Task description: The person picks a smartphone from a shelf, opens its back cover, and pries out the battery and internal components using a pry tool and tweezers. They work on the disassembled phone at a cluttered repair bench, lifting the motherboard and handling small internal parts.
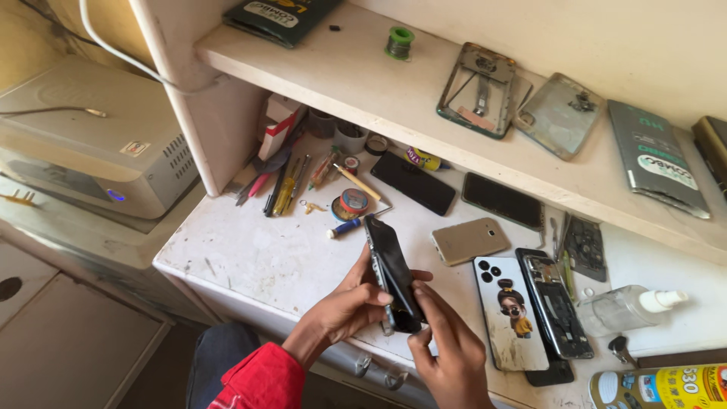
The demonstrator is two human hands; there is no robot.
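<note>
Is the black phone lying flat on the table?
No, both the left hand and the right hand hold the black phone up on its edge above the table.

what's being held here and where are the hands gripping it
A black smartphone, tilted on edge over the worktop. The left hand wraps its long side edge near the middle; the right hand pinches its lower end.

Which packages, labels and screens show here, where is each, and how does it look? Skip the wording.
Dark phone: black glass screen, held in both hands.
Two dark phones: black rectangles lying under the shelf.
Dark green flat pack: right end of the shelf, white and green label.
Similar dark pack: shelf's left end.
Yellow tube: bottom right, coloured label.
Grey box: left, small sticker on top.
</note>
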